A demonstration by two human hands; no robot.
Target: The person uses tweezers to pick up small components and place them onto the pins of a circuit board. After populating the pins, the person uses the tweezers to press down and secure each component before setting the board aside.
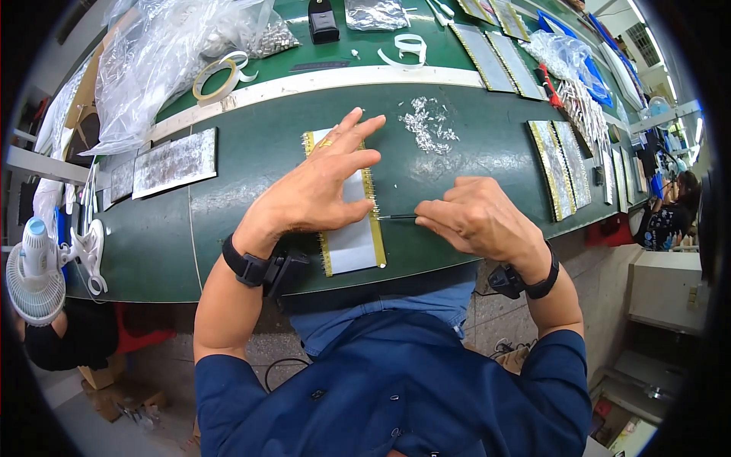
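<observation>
- White panel [354,247]; under my left hand [327,179], leftward of my right; long axis running away from me; left nearer, fingers spread
- Thin tool [400,217]; pinched in my right hand [474,217], tip at panel's near-right-hand edge
- Silvery bits [429,126]; beyond my hands

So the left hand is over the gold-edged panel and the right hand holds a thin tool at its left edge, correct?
Wrong edge: the head view shows the right hand holding the thin tool at the right edge of the gold-edged panel beneath the left hand.
</observation>
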